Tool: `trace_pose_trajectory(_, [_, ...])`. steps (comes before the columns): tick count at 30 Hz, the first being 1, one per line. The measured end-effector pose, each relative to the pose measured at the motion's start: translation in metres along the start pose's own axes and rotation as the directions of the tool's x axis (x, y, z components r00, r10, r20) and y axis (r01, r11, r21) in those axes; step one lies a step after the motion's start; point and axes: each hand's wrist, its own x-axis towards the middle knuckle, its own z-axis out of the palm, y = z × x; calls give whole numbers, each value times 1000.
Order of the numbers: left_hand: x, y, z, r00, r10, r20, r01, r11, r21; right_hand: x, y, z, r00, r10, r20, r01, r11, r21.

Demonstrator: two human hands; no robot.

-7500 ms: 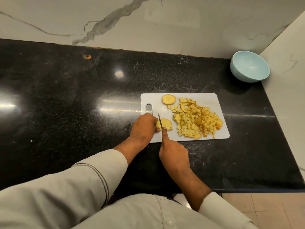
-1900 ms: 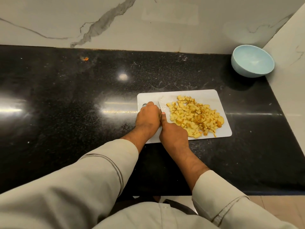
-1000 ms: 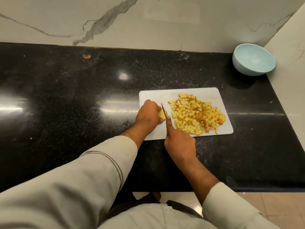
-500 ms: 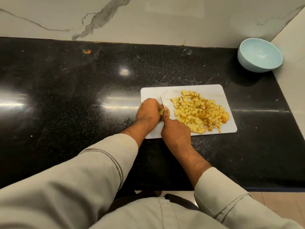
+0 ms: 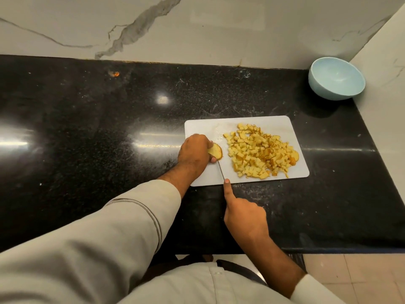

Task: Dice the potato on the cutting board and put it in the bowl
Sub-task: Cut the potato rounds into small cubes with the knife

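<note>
A person in pale grey long sleeves (image 5: 105, 227) stands at a polished black speckled stone surface (image 5: 87, 132), seen from above. Nearest the camera, the right hand (image 5: 244, 213) is curled around the handle of a thin-bladed kitchen knife (image 5: 221, 171), index finger laid straight along the spine; the handle itself is hidden inside the fist, so its colour cannot be told. The blade runs away from the body, its tip touching the last uncut potato slice (image 5: 215, 150), a yellow piece with a tan skin edge. The left hand (image 5: 194, 152) pinches that slice between fingertips and thumb, holding it tilted on the left part of a white rectangular plastic cutting board (image 5: 201, 128) with rounded corners. Just beside it, to the right, a heap of small yellow diced potato cubes (image 5: 258, 150) covers the middle and right of the board, some showing brown skin. Well apart, in the far right corner of the surface, a round pale blue bowl (image 5: 336, 79) sits against the white grey-veined marble wall (image 5: 197, 27), with no potato in it. A small orange scrap (image 5: 115, 73) lies near the back edge at left. No brand, label or writing is readable anywhere.
</note>
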Motion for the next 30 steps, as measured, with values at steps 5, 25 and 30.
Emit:
trace_pose_trajectory(5, [-8, -7, 2, 996, 84, -32, -83, 996, 31, -6, 6, -7, 997, 19, -78, -16, 999, 41])
trace_pose_trajectory(25, [-3, 8, -13, 999, 35, 22, -39, 980, 196, 82, -33, -25, 996, -37, -83, 44, 996, 82])
trace_pose_trajectory(30, [0, 6, -12, 999, 39, 22, -42, 985, 165, 57, -21, -21, 998, -57, -38, 59, 997, 41])
